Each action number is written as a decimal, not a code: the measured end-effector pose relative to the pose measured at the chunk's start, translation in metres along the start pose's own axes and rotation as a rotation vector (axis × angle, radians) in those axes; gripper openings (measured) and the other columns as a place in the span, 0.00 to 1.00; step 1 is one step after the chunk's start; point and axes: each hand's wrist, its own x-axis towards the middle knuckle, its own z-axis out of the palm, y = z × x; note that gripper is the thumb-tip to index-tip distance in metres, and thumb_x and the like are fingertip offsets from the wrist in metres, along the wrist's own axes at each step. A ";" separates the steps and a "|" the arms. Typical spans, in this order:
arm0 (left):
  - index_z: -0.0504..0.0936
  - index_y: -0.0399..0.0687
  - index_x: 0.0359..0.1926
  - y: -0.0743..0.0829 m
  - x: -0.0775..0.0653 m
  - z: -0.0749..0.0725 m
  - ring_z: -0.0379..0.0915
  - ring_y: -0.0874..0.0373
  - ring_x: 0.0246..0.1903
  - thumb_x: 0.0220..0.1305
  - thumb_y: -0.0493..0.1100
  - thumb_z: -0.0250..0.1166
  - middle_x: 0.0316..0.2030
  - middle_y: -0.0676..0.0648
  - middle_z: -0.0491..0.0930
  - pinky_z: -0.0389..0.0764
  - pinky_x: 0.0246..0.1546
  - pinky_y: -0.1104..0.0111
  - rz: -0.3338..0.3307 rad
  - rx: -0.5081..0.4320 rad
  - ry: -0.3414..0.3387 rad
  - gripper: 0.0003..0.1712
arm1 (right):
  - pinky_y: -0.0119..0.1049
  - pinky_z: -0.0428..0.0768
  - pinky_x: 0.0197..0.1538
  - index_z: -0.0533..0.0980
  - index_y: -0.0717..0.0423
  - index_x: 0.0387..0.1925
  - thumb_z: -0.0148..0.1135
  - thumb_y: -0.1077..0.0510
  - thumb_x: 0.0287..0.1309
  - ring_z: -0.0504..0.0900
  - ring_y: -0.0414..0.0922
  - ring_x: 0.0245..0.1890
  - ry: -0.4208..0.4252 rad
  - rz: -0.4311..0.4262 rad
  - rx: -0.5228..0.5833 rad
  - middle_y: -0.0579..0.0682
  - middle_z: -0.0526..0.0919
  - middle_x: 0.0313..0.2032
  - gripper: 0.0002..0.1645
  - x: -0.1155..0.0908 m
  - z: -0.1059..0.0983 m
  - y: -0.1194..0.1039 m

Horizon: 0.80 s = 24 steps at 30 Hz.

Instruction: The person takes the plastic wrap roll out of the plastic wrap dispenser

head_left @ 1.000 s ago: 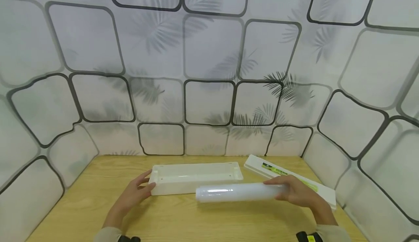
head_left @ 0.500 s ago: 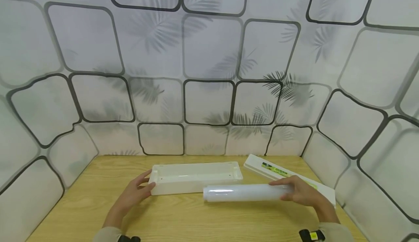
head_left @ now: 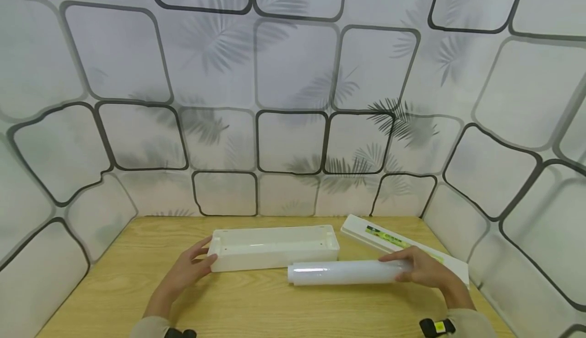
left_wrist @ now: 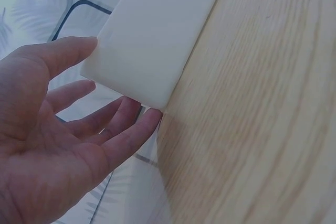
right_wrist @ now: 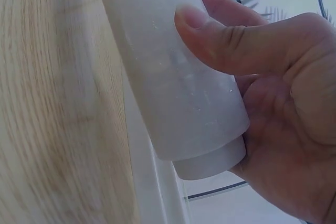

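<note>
My right hand (head_left: 418,268) grips the right end of a roll of cling film (head_left: 341,273), with the thumb lying along its side in the right wrist view (right_wrist: 163,66). The roll is held level in front of a long white open-topped plastic box (head_left: 274,260). My left hand (head_left: 185,272) is at the box's left end, thumb and fingers spread around the corners. In the left wrist view, the fingertips touch the edges of the box end (left_wrist: 142,45), and the fingers are loosely extended. The roll's far right end is hidden by my right hand in the head view.
A long white lid (head_left: 450,268) with a green and yellow label lies slanted behind my right hand. The wooden tabletop (head_left: 293,312) extends in front of the box. Patterned cloth walls (head_left: 293,195) enclose the back and sides.
My right hand has moved the roll slightly to the right and a little nearer to me. The left hand and the box stay in place.
</note>
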 end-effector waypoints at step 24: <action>0.52 0.41 0.81 -0.004 0.005 -0.001 0.76 0.37 0.62 0.77 0.45 0.60 0.72 0.23 0.61 0.87 0.56 0.59 -0.007 0.018 0.003 0.41 | 0.21 0.77 0.55 0.81 0.65 0.59 0.76 0.61 0.54 0.76 0.24 0.59 -0.072 0.038 -0.060 0.61 0.87 0.56 0.29 -0.005 -0.007 0.002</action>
